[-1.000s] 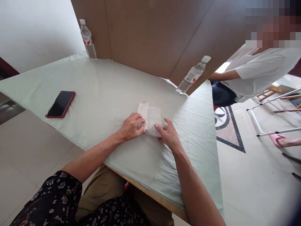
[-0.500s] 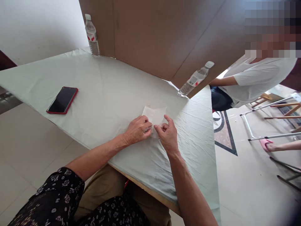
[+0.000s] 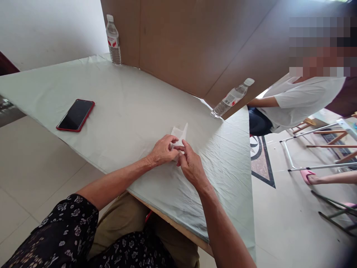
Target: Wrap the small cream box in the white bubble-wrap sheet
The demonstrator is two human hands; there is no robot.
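1. Head view: my left hand (image 3: 164,149) and right hand (image 3: 190,162) meet at a thin white sheet (image 3: 176,131), in from the table's near edge — part of it stands up. Fingers curled on both; whether they pinch it, I cannot tell.
2. Pale tablecloth (image 3: 134,111) stretches left to a phone (image 3: 76,115); a cardboard panel (image 3: 178,44) bounds the far side.
3. Before it: two capped, transparent bottles (image 3: 113,46) — fill level unclear.

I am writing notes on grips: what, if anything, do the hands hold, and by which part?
The left hand and right hand are at the near part of a thin white sheet; whether either pinches it cannot be told.
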